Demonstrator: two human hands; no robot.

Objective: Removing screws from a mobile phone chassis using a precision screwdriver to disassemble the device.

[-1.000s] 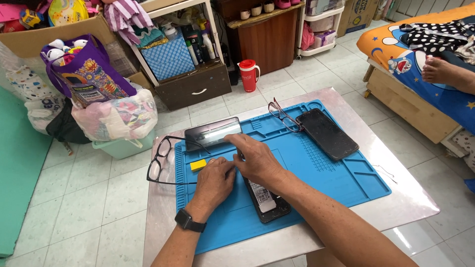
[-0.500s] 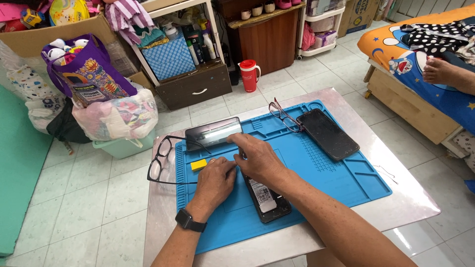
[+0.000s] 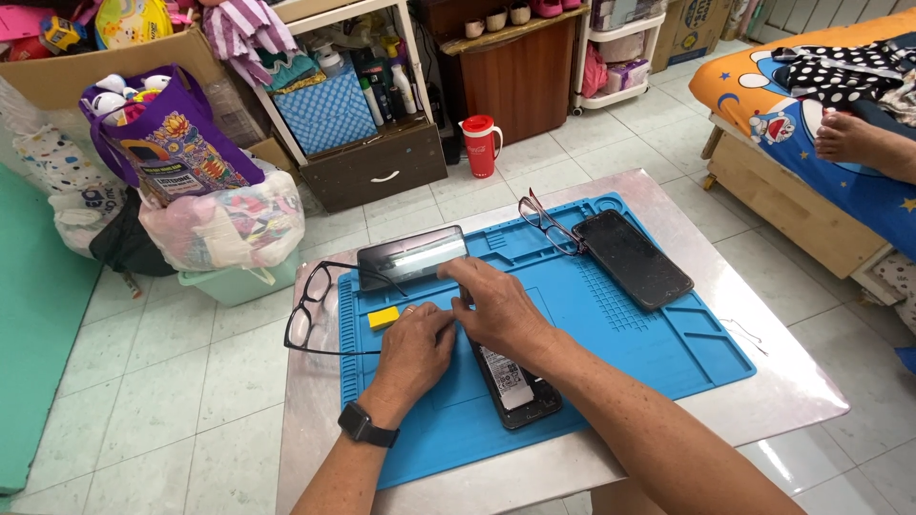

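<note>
Opened phone (image 3: 515, 386) pressed flat on blue mat (image 3: 658, 353) by right hand (image 3: 501, 310), fingers spread; left hand (image 3: 415, 348) curled beside it, grip unclear; phone judged light, stiff, fragile inside — best held by edges

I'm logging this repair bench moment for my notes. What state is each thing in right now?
Opened phone: back off, insides showing, lying on the mat under both hands.
Left hand: resting at the phone's top end.
Right hand: pressing down on the phone's top end.
Second phone: screen dark, lying flat.
Black glasses: unfolded, at the mat's left edge.
Thin-framed glasses: unfolded, beside the dark phone.
Blue mat: spread flat.
</note>
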